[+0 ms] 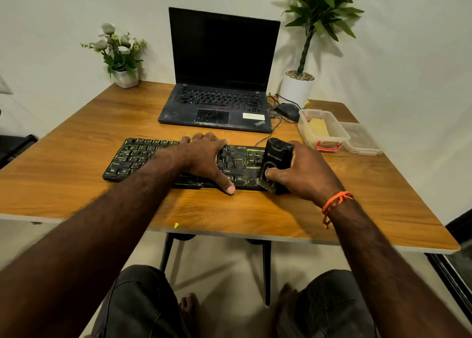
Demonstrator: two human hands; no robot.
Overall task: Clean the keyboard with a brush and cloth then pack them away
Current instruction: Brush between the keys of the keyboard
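A black keyboard (132, 159) with yellow-marked keys lies across the middle of the wooden table (229, 212). My left hand (204, 156) lies flat over its centre, fingers spread and thumb at the front edge. My right hand (304, 171) grips a black brush (277, 156) at the keyboard's right end, thumb on its top, bristles down on the keys near the front edge. A yellow cloth (318, 128) sits inside a clear plastic box (339, 133) to the right.
An open black laptop (219, 82) stands behind the keyboard, with a mouse (288, 110) and cable beside it. The box's lid (362, 140) lies at the right. Two potted plants, one small (120, 54) and one tall (304, 57), stand at the back corners.
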